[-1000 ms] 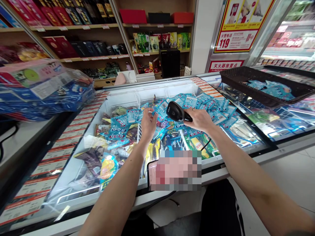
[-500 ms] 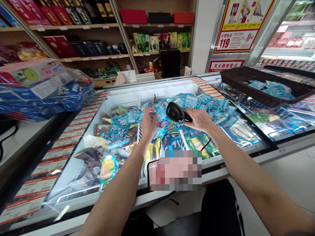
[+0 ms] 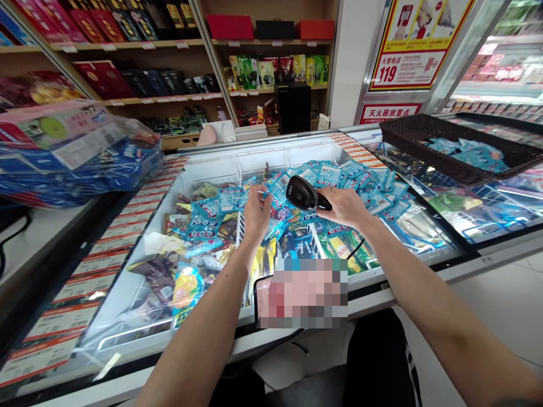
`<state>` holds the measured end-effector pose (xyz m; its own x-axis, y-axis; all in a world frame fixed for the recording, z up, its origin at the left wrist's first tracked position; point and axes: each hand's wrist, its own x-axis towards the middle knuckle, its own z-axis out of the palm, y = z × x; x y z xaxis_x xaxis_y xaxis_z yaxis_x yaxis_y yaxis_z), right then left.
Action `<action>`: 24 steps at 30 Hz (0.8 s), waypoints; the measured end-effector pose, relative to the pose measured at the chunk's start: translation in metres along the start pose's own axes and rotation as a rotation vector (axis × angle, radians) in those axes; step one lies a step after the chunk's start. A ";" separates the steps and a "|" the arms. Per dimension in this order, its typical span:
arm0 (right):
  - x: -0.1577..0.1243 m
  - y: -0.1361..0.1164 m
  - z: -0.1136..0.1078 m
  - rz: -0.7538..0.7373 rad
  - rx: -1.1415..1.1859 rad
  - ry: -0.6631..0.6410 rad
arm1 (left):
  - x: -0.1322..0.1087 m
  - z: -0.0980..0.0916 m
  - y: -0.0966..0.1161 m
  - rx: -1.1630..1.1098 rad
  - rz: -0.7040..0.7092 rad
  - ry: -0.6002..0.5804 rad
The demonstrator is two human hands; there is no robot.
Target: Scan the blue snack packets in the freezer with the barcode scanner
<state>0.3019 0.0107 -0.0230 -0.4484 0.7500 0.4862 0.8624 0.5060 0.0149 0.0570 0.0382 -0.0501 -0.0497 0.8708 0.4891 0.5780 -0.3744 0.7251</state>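
The right hand [image 3: 345, 207] is clamped around a black plastic handheld barcode scanner [image 3: 302, 193] above blue foil snack packets [image 3: 326, 176] in a white chest freezer [image 3: 203, 169]; the left hand [image 3: 256, 215] perhaps pinches one packet, hard to tell.

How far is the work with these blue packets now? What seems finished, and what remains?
Perhaps done: some blue packets lie in the dark woven basket. In hand: the right hand holds a black barcode scanner, and the left hand is at the packets. Left: many more fill the freezer.
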 end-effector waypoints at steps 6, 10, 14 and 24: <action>0.000 0.000 0.000 0.000 0.009 0.002 | -0.001 -0.001 0.005 -0.016 -0.021 0.019; 0.000 0.000 0.000 -0.001 0.010 0.006 | -0.001 0.000 0.008 -0.027 -0.025 0.035; 0.000 0.000 0.000 -0.004 0.006 0.001 | -0.001 0.000 0.006 -0.010 -0.015 0.028; 0.000 0.002 0.002 0.055 -0.020 0.028 | 0.002 -0.010 0.006 0.331 -0.009 0.138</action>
<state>0.3035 0.0125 -0.0251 -0.3937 0.7644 0.5106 0.8903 0.4553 0.0049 0.0518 0.0344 -0.0396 -0.1525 0.8142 0.5602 0.8083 -0.2233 0.5447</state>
